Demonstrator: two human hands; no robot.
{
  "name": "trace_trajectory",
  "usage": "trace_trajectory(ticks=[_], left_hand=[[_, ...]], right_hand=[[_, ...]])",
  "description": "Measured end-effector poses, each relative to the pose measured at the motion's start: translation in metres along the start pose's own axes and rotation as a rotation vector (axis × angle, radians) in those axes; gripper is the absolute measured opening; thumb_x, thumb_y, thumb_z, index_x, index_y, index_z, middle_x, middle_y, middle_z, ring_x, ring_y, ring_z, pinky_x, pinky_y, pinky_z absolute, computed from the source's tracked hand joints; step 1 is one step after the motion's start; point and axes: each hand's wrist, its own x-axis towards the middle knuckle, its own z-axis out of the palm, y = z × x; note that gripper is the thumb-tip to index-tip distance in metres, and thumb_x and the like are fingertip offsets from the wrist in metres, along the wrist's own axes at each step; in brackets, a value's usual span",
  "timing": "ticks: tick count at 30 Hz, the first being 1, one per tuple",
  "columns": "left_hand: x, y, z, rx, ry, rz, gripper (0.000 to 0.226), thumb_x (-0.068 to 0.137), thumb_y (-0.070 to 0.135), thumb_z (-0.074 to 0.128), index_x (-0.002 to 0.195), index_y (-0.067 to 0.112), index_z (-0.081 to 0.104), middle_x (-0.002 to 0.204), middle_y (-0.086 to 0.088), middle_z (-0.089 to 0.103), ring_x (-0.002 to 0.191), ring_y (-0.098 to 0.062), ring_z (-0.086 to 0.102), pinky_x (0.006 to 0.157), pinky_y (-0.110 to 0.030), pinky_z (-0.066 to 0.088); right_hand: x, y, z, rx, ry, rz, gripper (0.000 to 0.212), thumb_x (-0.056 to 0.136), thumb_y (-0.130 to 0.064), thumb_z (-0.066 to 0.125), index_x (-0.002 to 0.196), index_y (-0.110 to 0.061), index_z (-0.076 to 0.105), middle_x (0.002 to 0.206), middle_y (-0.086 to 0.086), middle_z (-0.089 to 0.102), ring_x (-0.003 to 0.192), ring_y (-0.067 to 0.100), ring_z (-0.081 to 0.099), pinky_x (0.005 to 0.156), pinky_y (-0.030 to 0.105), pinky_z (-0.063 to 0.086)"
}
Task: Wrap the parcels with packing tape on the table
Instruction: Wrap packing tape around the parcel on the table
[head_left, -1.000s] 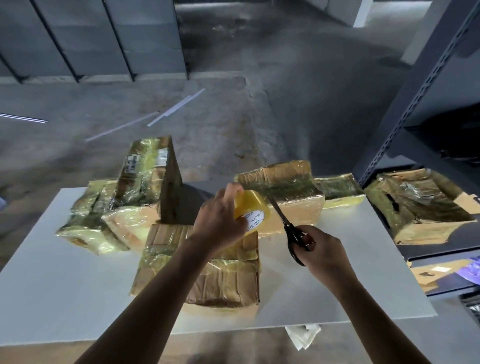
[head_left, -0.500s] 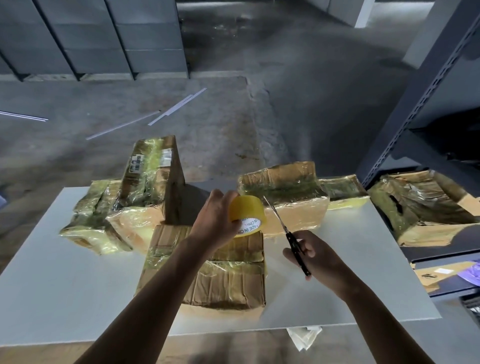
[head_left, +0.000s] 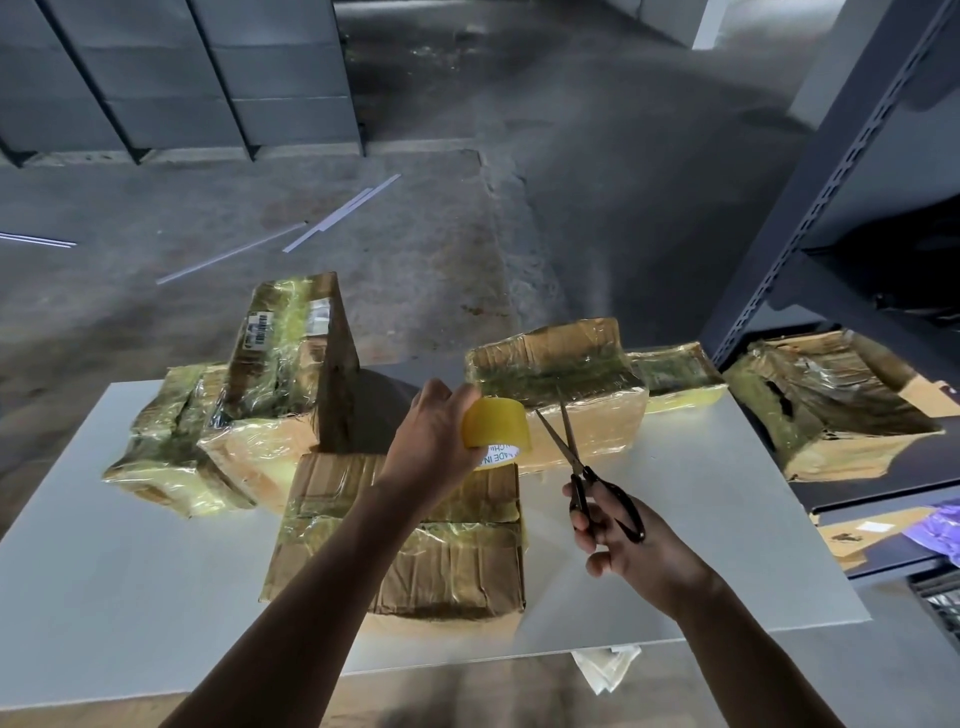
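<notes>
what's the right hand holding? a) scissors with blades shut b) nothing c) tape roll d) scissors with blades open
d: the right hand grips the black-handled scissors, whose two blades stand apart in a V pointing toward the tape roll, which the left hand holds.

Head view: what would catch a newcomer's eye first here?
First the bright yellow roll of packing tape, gripped by the left hand above the middle of the white table. Just right of it, the right hand holds black-handled steel scissors with blades parted. Glossy tape-wrapped brown cardboard parcels crowd the table around them.
</notes>
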Motion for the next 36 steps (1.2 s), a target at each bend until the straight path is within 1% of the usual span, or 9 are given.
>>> trace_trajectory(ticks=[6,9,11,14,17,21,25,32,36], left_hand=[[0.000,0.006,0.000,-0.031,0.005,-0.051,0.045,0.077,0.023,0.074,0.116,0.012,0.056,0.106,-0.012,0.052,0.093,-0.025,0.055,0.074,-0.033,0.049],[0.004,0.003,-0.009,-0.102,0.047,-0.106,0.035,0.081,0.022,0.070,0.111,0.011,0.057,0.101,-0.009,0.054,0.088,-0.022,0.056,0.061,-0.019,0.042],[0.010,-0.002,-0.022,-0.139,0.099,-0.142,0.033,0.081,0.017,0.067,0.111,0.009,0.057,0.097,-0.007,0.052,0.082,-0.018,0.052,0.057,-0.013,0.032],[0.019,-0.003,-0.034,-0.123,0.093,-0.112,0.034,0.077,0.015,0.068,0.109,0.008,0.057,0.092,-0.005,0.047,0.077,-0.017,0.047,0.056,-0.013,0.028],[0.019,0.007,-0.030,-0.193,0.047,-0.117,0.034,0.076,0.021,0.068,0.106,0.011,0.056,0.094,-0.005,0.054,0.082,-0.018,0.055,0.058,-0.018,0.035],[0.014,0.007,-0.016,-0.223,-0.002,-0.164,0.033,0.078,0.021,0.070,0.107,0.013,0.055,0.100,-0.009,0.058,0.088,-0.022,0.058,0.067,-0.028,0.042],[0.008,0.004,-0.004,-0.250,-0.021,-0.193,0.029,0.078,0.022,0.068,0.100,0.020,0.050,0.094,-0.002,0.055,0.086,-0.019,0.057,0.058,-0.023,0.039],[0.005,0.005,0.007,-0.235,-0.028,-0.207,0.030,0.077,0.026,0.068,0.099,0.023,0.049,0.095,-0.002,0.056,0.081,-0.015,0.054,0.054,-0.018,0.034],[0.003,0.006,0.008,-0.218,-0.026,-0.195,0.036,0.074,0.030,0.067,0.105,0.019,0.052,0.093,0.000,0.054,0.080,-0.013,0.052,0.054,-0.017,0.033]], right_hand=[[0.007,0.001,0.003,-0.028,0.051,0.034,0.046,0.082,-0.048,0.058,0.109,-0.011,0.060,0.076,0.002,0.051,0.063,0.014,0.048,0.056,0.029,0.042],[0.007,0.005,-0.011,0.125,0.179,0.119,0.038,0.081,-0.049,0.061,0.095,-0.014,0.059,0.070,0.002,0.051,0.057,0.015,0.047,0.051,0.027,0.037],[0.001,0.012,-0.028,0.141,0.254,0.199,0.042,0.079,-0.052,0.058,0.095,-0.013,0.057,0.067,0.003,0.051,0.054,0.016,0.047,0.051,0.026,0.035],[0.001,0.028,-0.037,-0.045,0.220,0.274,0.052,0.080,-0.055,0.056,0.106,-0.010,0.058,0.072,0.004,0.054,0.059,0.017,0.054,0.054,0.028,0.042],[0.019,0.038,-0.030,-0.333,0.322,0.298,0.052,0.085,-0.056,0.056,0.114,-0.014,0.057,0.086,0.002,0.065,0.075,0.016,0.068,0.060,0.029,0.050],[0.037,0.063,-0.035,-1.031,0.426,0.297,0.060,0.083,-0.069,0.049,0.116,-0.019,0.055,0.095,-0.003,0.065,0.090,0.015,0.061,0.068,0.027,0.045],[0.048,0.083,-0.041,-1.492,0.495,0.321,0.060,0.083,-0.066,0.046,0.120,-0.019,0.054,0.117,0.002,0.057,0.114,0.022,0.048,0.087,0.034,0.043],[0.062,0.101,-0.041,-1.635,0.556,0.359,0.053,0.083,-0.054,0.055,0.122,-0.018,0.048,0.120,0.002,0.051,0.115,0.020,0.048,0.086,0.032,0.042],[0.064,0.108,-0.044,-1.637,0.492,0.412,0.059,0.082,-0.054,0.058,0.125,-0.015,0.047,0.122,0.004,0.050,0.116,0.020,0.047,0.087,0.030,0.043]])
